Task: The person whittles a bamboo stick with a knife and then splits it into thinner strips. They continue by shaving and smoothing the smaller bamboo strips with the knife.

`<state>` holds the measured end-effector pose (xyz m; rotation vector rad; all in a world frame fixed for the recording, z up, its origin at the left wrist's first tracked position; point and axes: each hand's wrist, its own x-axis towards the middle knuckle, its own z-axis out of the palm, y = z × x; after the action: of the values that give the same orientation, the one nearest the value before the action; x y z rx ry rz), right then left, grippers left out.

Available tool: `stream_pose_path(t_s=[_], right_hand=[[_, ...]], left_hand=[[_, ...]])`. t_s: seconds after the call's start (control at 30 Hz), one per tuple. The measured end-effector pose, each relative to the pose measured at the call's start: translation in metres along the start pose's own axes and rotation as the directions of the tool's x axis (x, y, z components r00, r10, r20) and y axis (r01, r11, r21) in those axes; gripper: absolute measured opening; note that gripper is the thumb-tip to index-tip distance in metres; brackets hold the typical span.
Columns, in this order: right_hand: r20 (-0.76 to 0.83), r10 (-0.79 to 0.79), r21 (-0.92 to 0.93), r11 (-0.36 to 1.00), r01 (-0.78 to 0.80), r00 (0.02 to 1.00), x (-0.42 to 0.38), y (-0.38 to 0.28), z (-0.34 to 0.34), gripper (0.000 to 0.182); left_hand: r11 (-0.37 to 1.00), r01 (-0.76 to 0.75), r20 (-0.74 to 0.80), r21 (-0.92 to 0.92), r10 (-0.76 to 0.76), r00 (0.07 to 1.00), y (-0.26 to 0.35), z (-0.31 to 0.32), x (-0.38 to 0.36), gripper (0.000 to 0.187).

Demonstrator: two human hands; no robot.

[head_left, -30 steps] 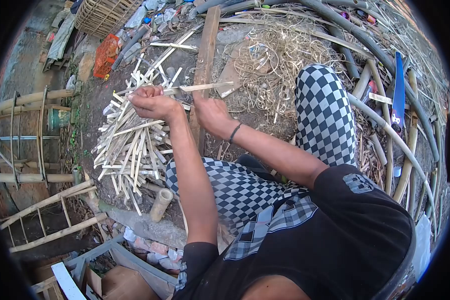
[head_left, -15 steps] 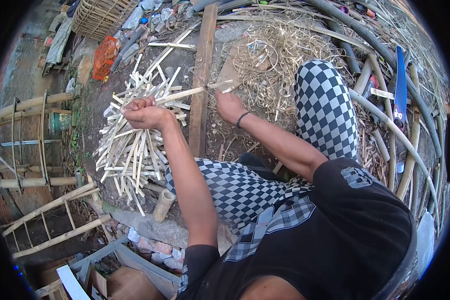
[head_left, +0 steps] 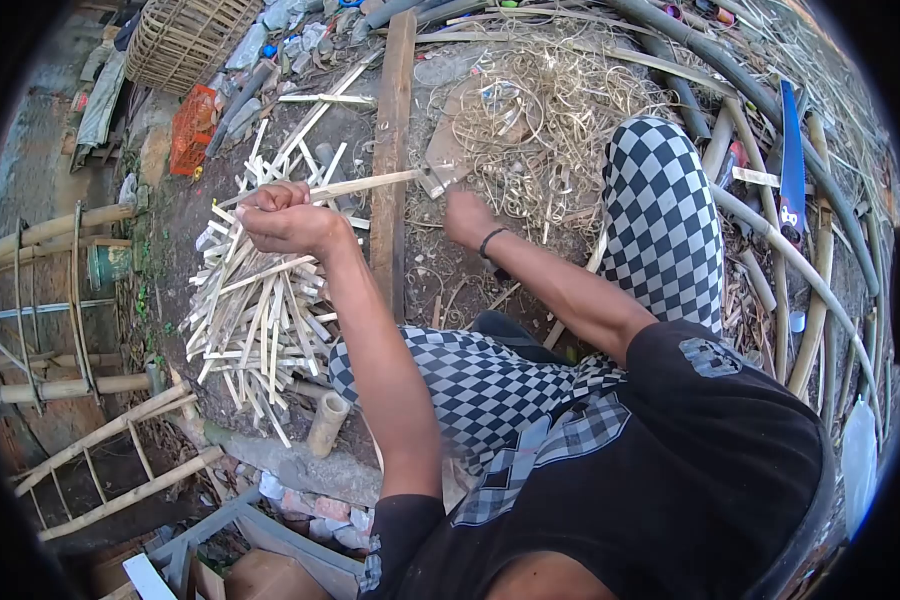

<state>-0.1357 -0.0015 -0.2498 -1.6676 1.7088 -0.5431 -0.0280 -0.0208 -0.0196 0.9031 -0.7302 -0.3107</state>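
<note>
The right grip (head_left: 470,219) has moved rightward, clenched, contents unclear; the left grip (head_left: 290,219) grasps one pale strip (head_left: 368,184) over one plank (head_left: 388,245).

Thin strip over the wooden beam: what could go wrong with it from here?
Two possible risks:
1. The bare left hand grips one end of the pale strip. If what looks like a blade, by the right hand, slipped along it, that hand might get cut.
2. The strip looks thin, so a cut too deep might split it.
</note>
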Motion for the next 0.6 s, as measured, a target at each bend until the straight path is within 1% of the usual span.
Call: stream_pose_path(t_s=[0.03, 0.07, 0.13, 0.17, 0.23, 0.27, 0.33, 0.4, 0.47, 0.5, 0.53, 0.57, 0.6], right_hand=[[-0.011, -0.043, 0.047, 0.998, 0.043, 0.999, -0.008, -0.021, -0.011, 0.023], [-0.024, -0.088, 0.096, 0.991, 0.090, 0.996, -0.017, -0.048, -0.034, 0.022], [-0.040, -0.237, 0.159, 0.958, 0.240, 0.971, -0.027, -0.079, -0.063, 0.021], [-0.038, -0.234, 0.154, 0.959, 0.237, 0.971, -0.031, -0.085, -0.066, 0.021], [-0.087, -0.368, 0.129, 0.917, 0.376, 0.926, -0.033, -0.092, -0.068, 0.020], [-0.086, -0.370, 0.130, 0.917, 0.378, 0.925, -0.030, -0.086, -0.062, 0.020], [-0.146, -0.257, 0.131, 0.952, 0.276, 0.955, -0.017, -0.050, -0.026, 0.019], [-0.046, -0.019, 0.142, 0.990, 0.025, 0.999, 0.003, -0.001, 0.005, 0.022], [0.029, 0.136, 0.013, 0.991, -0.137, 0.990, 0.009, 0.039, 0.015, 0.027], [0.022, 0.133, 0.019, 0.991, -0.133, 0.991, 0.007, 0.046, 0.009, 0.027], [0.048, 0.164, -0.002, 0.986, -0.165, 0.985, 0.004, 0.050, 0.006, 0.027], [0.074, 0.196, -0.028, 0.981, -0.194, 0.978, 0.003, 0.051, 0.005, 0.029], [0.076, 0.228, -0.022, 0.974, -0.227, 0.971, 0.003, 0.049, 0.006, 0.027]], left_hand=[[1.000, -0.028, -0.025, 0.011, 0.028, 0.999, 0.001, 0.006, -0.002, 0.035], [1.000, -0.023, -0.030, 0.004, 0.023, 0.999, 0.000, 0.006, 0.001, 0.034], [1.000, -0.014, -0.034, 0.000, 0.014, 0.999, 0.000, 0.005, 0.006, 0.033], [1.000, 0.000, -0.054, 0.007, 0.000, 0.999, 0.002, 0.007, 0.006, 0.033], [1.000, 0.012, -0.077, 0.013, -0.011, 0.997, 0.001, 0.008, 0.008, 0.033], [1.000, 0.011, -0.064, 0.009, -0.010, 0.998, 0.002, 0.008, 0.009, 0.033], [1.000, 0.009, -0.058, 0.018, -0.008, 0.998, 0.001, 0.003, 0.011, 0.033], [0.999, 0.034, -0.016, 0.002, -0.034, 0.999, 0.000, -0.006, 0.014, 0.034], [1.000, 0.030, -0.018, -0.002, -0.030, 0.999, -0.003, -0.010, 0.016, 0.034], [0.999, 0.033, -0.014, -0.011, -0.033, 0.999, -0.004, -0.008, 0.017, 0.035], [0.998, 0.061, 0.013, -0.011, -0.061, 0.998, -0.005, -0.009, 0.017, 0.039], [0.998, 0.057, 0.018, -0.018, -0.057, 0.998, -0.006, -0.010, 0.017, 0.039], [0.977, 0.109, 0.103, -0.180, -0.092, 0.990, -0.007, -0.012, 0.017, 0.039]])
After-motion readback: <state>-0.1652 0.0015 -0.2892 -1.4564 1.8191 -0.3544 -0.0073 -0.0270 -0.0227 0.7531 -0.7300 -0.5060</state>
